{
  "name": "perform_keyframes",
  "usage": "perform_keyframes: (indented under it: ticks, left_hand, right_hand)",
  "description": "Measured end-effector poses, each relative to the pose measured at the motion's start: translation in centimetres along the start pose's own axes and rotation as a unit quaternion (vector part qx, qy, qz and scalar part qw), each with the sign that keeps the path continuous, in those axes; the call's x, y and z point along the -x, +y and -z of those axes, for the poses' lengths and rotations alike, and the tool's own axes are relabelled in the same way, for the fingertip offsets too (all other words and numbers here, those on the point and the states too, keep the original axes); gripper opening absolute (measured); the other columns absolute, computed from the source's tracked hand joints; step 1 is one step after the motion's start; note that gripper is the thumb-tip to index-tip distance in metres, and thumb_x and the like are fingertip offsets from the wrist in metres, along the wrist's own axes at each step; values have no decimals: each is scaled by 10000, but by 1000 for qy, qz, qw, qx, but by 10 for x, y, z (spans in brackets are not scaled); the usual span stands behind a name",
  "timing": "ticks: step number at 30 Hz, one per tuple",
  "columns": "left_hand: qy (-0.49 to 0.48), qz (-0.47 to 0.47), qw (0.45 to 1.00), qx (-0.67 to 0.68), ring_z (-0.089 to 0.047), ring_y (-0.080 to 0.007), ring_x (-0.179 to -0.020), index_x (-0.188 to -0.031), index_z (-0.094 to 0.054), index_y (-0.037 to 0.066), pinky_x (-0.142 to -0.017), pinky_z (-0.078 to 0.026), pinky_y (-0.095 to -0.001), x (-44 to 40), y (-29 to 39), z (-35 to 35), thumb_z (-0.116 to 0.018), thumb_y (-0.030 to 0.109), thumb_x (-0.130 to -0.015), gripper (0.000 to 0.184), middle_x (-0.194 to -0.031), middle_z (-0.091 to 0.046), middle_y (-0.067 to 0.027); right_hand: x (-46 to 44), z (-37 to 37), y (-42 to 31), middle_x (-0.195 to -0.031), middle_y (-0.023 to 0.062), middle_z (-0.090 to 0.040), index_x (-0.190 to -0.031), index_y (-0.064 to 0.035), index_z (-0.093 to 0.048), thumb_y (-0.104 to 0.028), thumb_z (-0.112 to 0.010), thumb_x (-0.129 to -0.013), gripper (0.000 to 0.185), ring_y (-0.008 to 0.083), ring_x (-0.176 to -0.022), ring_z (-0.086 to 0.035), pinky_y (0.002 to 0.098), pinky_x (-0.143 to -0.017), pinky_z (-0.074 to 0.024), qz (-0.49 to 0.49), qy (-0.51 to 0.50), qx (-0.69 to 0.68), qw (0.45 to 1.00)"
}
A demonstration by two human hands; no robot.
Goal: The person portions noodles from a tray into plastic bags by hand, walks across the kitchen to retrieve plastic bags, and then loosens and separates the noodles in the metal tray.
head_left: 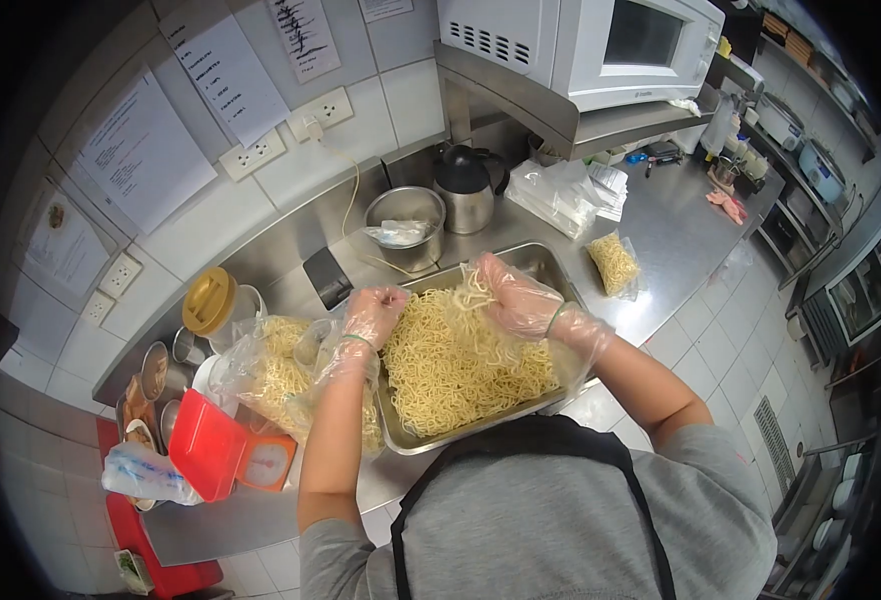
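Note:
A steel tray full of yellow noodles lies on the steel counter in front of me. My right hand, in a clear plastic glove, grips a bunch of noodles over the tray's far right part. My left hand, gloved too, is at the tray's far left corner with its fingers closed; whatever they hold, if anything, is too small to name. Left of the tray, partly behind my left forearm, is a clear bag of noodles. A small filled noodle bag lies to the right of the tray.
Behind the tray stand a steel bowl and a thermos jug. A red-topped scale and a gold-lidded jar are at the left. Plastic bags lie at the back, below a microwave on a shelf.

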State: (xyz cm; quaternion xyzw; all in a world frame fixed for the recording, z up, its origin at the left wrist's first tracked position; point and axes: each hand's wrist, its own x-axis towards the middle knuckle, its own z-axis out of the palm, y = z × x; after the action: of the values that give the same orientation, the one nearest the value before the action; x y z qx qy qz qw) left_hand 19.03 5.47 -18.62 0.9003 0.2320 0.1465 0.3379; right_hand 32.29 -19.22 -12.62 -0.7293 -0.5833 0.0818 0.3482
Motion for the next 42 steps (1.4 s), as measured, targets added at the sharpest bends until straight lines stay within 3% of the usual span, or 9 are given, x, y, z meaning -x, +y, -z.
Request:
perform_keyframes:
  ticks: [4,5,9,16,21,30,35,39,42]
  left_hand:
    - [-100,76,991,-37,-576,-373,-1140,-1258,-572,42,-975,-438,-409,5,-26,-23,-533,437,-927,517,-1193,-609,-251]
    - [-85,104,990,-48,-534,-390,-1196,-1318,-511,25,-1014,-411,-410,12,-22,-30,-502,471,-937,587,-1257,-563,-275]
    - [-112,125,986,13,-364,-427,-1355,-1502,-181,13,-1114,-327,-410,29,-2,-44,-552,653,-842,991,-1439,-375,-318]
    - [-220,-14,975,-17,-461,-362,-1303,-1528,-113,55,-1099,-355,-396,59,55,-73,-839,428,-650,1199,-1378,-501,-223]
    - [-106,32,970,216,-667,-259,-917,-1211,-620,57,-855,-502,-330,55,49,-50,-740,188,-760,485,-1032,-708,-147]
    - [11,-11,981,194,-565,-108,-758,-1123,-640,-14,-708,-480,-306,40,96,41,-622,337,-944,395,-848,-676,-42]
    - [-63,-116,974,186,-577,-119,-916,-1166,-618,39,-863,-452,-287,50,122,52,-542,202,-969,267,-1017,-671,-65]
    - [-66,-177,965,180,-623,-176,-954,-1162,-615,23,-895,-455,-298,50,124,61,-466,28,-877,321,-1053,-682,-121]
    - [-51,-152,975,156,-600,-130,-935,-1136,-630,-16,-870,-463,-285,43,108,52,-532,128,-933,268,-1008,-692,-105]
  right_hand:
    - [-9,23,24,-1254,168,-451,-1285,-75,-325,-215,-745,-810,649,301,-1243,-437,361,-1034,-368,-71,-157,-135,976]
    - [-3,20,44,-1383,175,-389,-1391,-87,-270,-300,-816,-744,873,314,-1314,-391,391,-1093,-331,-149,-157,-353,910]
    - [18,9,84,-1532,275,-214,-1527,-45,-2,-433,-856,-656,1279,414,-1394,-299,426,-1149,-275,-232,-222,78,944]
    - [26,-41,23,-1374,268,-445,-1446,-99,-368,-210,-824,-618,952,372,-1202,-530,387,-977,-459,-222,-188,53,955]
    - [10,-13,21,-986,143,-701,-1214,-66,-632,-92,-777,-673,560,219,-933,-661,334,-864,-506,-172,-43,-125,976]
    - [-3,71,0,-903,100,-697,-1098,-3,-646,-315,-733,-836,416,130,-787,-629,295,-727,-500,-100,97,-320,937]
    - [7,76,-17,-965,104,-685,-1182,-25,-583,-92,-548,-814,376,190,-855,-618,315,-791,-483,-107,49,-206,972]
    - [5,68,-7,-980,146,-680,-1235,-55,-545,-131,-588,-829,415,246,-911,-641,342,-824,-489,-41,33,-211,976]
    - [10,76,-15,-1100,207,-641,-1325,-81,-462,-169,-646,-828,537,317,-1044,-616,384,-899,-470,-53,-32,-123,990]
